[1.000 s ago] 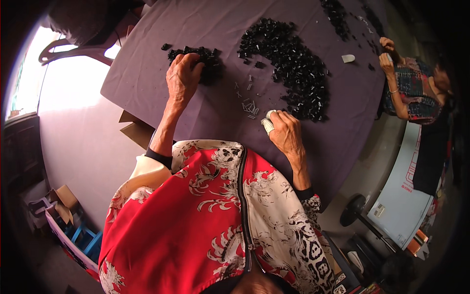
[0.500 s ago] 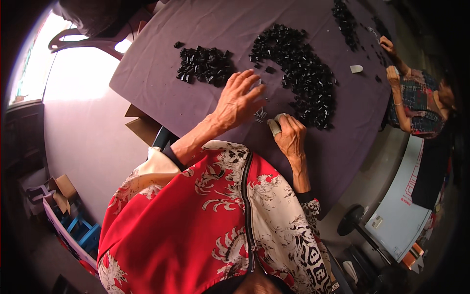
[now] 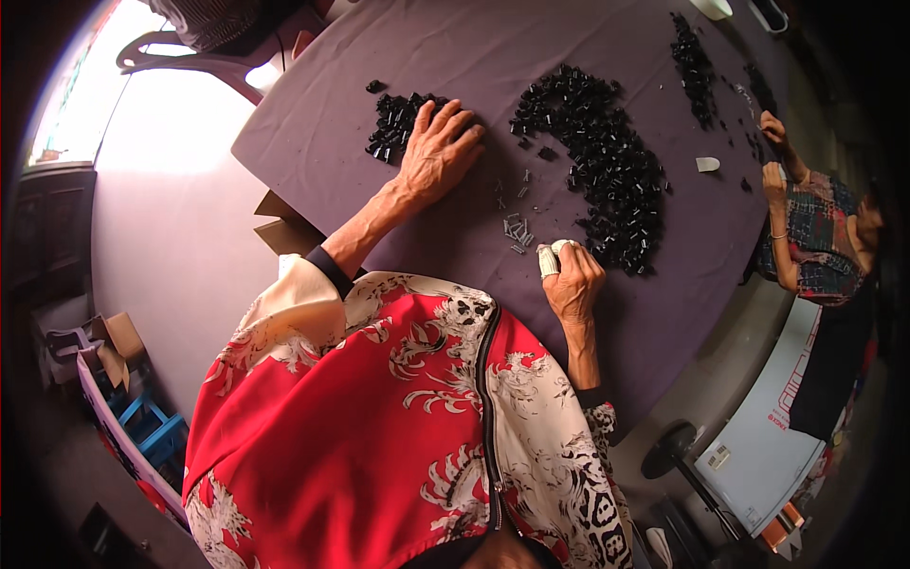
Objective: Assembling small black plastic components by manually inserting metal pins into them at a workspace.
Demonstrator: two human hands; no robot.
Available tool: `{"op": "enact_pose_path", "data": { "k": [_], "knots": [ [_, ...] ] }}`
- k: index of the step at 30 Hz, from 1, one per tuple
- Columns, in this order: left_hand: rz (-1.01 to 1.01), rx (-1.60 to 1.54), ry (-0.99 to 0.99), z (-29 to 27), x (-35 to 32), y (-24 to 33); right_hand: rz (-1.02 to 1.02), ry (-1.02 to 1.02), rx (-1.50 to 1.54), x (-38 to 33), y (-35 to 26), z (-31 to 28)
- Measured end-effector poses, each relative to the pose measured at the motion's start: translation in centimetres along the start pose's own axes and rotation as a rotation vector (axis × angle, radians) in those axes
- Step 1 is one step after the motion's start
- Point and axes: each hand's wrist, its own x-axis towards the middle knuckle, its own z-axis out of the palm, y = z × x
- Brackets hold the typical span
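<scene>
My left hand [image 3: 439, 156] reaches over the right side of a small pile of black plastic pieces [image 3: 387, 133]. Its fingers are apart and bent down onto the pieces, and nothing shows in its grasp. Closer to me, my right hand [image 3: 574, 289] rests by the table's near side with thumb and fingers pressed together. Pale covers [image 3: 549, 261] wrap its thumb and a fingertip. Whatever those fingers hold, if anything, is hidden. Beside them lies a small heap of thin metal pins [image 3: 518, 230], with a few loose pins farther off. A larger curved pile of black pieces [image 3: 616, 171] spreads beyond the right hand.
A purple-grey cloth [image 3: 445, 232] covers the table. On the far right another person [image 3: 820, 223] works at more black pieces [image 3: 694, 71]. A white scoop-shaped piece [image 3: 707, 164] lies between us. A cardboard box [image 3: 284, 232] stands by the left edge, and a blue stool [image 3: 152, 427] on the floor.
My left hand has moved left, from above the open cloth onto the small pile. My right hand stays near the pins, its fingers still together. The view has shifted slightly.
</scene>
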Motion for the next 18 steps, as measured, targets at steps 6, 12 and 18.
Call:
{"op": "enact_pose_path", "data": {
  "k": [6, 12, 18],
  "knots": [
    [0.013, 0.021, 0.067, -0.8, -0.7, -2.5, 0.017, 0.014, -0.001, -0.1, 0.0, 0.0],
    [-0.027, 0.100, 0.058, -1.9, -1.6, -4.2, 0.001, 0.031, -0.011, -0.2, 0.1, 0.4],
    [-0.071, 0.070, 0.169, -2.3, -1.0, -2.8, 0.010, 0.071, -0.024, -0.2, 0.2, 0.2]
  ]
}}
